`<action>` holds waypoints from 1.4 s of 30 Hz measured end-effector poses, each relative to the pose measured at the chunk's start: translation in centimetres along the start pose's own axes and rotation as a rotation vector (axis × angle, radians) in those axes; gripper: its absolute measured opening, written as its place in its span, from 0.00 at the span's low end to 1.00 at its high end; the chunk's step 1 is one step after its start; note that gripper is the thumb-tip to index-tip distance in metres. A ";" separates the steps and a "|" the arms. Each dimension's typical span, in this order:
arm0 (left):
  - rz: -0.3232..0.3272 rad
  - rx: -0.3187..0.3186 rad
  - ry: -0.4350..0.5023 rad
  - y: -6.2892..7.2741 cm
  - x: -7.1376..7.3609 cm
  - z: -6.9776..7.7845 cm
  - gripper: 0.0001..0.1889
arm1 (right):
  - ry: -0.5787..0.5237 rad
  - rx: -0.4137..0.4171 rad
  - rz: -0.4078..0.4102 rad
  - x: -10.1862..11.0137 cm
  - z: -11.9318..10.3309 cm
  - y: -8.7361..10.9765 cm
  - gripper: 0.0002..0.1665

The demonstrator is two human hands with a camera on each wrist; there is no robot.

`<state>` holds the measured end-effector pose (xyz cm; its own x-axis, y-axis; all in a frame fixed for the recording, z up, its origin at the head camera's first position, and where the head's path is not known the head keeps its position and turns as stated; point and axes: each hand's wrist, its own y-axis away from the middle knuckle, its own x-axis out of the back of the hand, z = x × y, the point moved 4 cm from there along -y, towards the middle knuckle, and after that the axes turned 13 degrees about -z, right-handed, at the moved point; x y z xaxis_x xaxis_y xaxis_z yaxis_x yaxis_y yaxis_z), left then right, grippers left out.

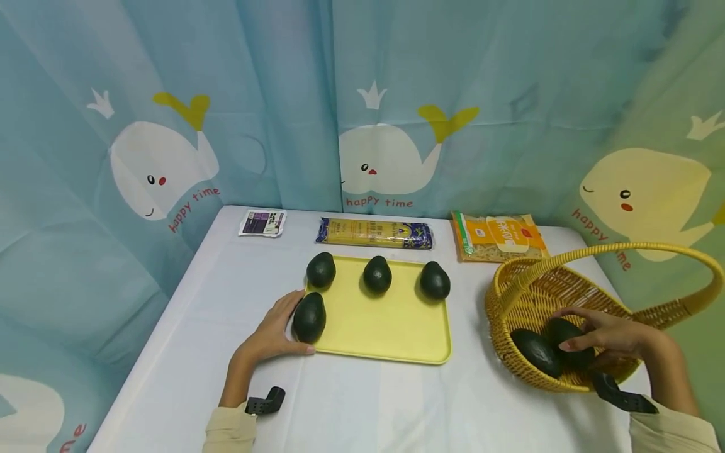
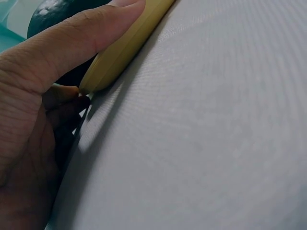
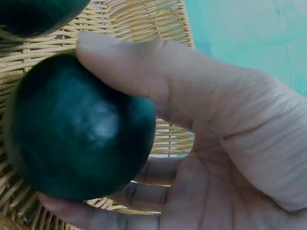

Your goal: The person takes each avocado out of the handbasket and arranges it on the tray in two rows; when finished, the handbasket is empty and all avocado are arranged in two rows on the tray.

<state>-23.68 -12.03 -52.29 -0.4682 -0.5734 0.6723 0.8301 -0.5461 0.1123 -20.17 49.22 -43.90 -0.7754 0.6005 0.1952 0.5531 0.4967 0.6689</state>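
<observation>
My left hand (image 1: 275, 331) holds the near left corner of a yellow tray (image 1: 385, 327), thumb along its front edge and fingers at its left side. Beside those fingers a dark green avocado (image 1: 309, 318) lies on the tray's left edge. Three more sit along the back: a left avocado (image 1: 321, 270), a middle avocado (image 1: 377, 275) and a right avocado (image 1: 435, 280). Inside a wicker basket (image 1: 501, 321), my right hand (image 1: 608, 333) grips an avocado (image 3: 81, 129) between thumb and fingers. Another avocado (image 1: 535, 352) lies in the basket just left of it.
Along the table's back lie a small white packet (image 1: 263, 223), a long yellow and blue noodle pack (image 1: 374, 233) and an orange bag (image 1: 501, 237) of grain-like food. The basket's tall handle (image 1: 640, 246) arches over its right side. Whale-print curtains (image 1: 294, 126) surround the table.
</observation>
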 end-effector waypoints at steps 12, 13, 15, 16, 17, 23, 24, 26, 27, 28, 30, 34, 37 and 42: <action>-0.003 0.002 0.005 0.0 0.0 0.1 0.63 | 0.147 0.120 0.212 0.4 -1.4 1.0 0.30; -0.001 -0.001 0.009 0.0 0.1 0.0 0.63 | 0.162 0.124 0.235 0.4 -1.7 1.1 0.30; 0.000 0.001 0.010 0.1 0.1 -0.1 0.63 | 0.207 0.125 0.278 0.2 -2.3 1.4 0.31; -0.002 0.005 0.010 0.1 0.1 -0.1 0.64 | 0.229 0.121 0.296 0.1 -2.6 1.5 0.33; -0.003 0.008 0.009 0.1 0.1 -0.2 0.64 | 0.246 0.119 0.314 -0.1 -2.9 1.6 0.34; -0.008 0.017 0.002 0.2 0.0 -0.3 0.64 | 0.322 0.104 0.365 -0.8 -4.2 2.3 0.36; -0.008 0.013 0.000 0.2 0.0 -0.2 0.63 | 0.336 0.106 0.372 -1.0 -4.4 2.4 0.35; -0.006 0.006 0.007 0.1 -0.1 -0.1 0.63 | 0.356 0.109 0.380 -1.3 -4.8 2.6 0.35; -0.007 0.003 0.009 0.1 -0.1 -0.1 0.63 | 0.364 0.121 0.379 -1.6 -5.1 2.7 0.35; -0.007 0.001 0.013 0.1 -0.1 -0.1 0.63 | 0.369 0.136 0.378 -1.9 -5.3 2.8 0.35; -0.009 -0.002 0.014 0.0 0.0 -0.1 0.63 | 0.357 0.161 0.370 -2.5 -5.9 2.8 0.34; -0.012 -0.002 0.013 0.1 0.1 0.0 0.64 | 0.335 0.223 0.342 -3.8 -7.2 2.9 0.33; -0.012 0.001 0.015 0.1 0.2 0.0 0.64 | 0.323 0.283 0.323 -4.6 -8.1 2.9 0.33; -0.017 -0.002 0.025 0.0 -0.1 -0.1 0.63 | 0.333 0.356 0.325 -5.8 -8.9 3.0 0.34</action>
<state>-23.65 -12.03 -52.39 -0.4894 -0.5796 0.6516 0.8216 -0.5569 0.1217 -16.75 41.69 -36.65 -0.5708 0.5565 0.6038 0.8023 0.5345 0.2658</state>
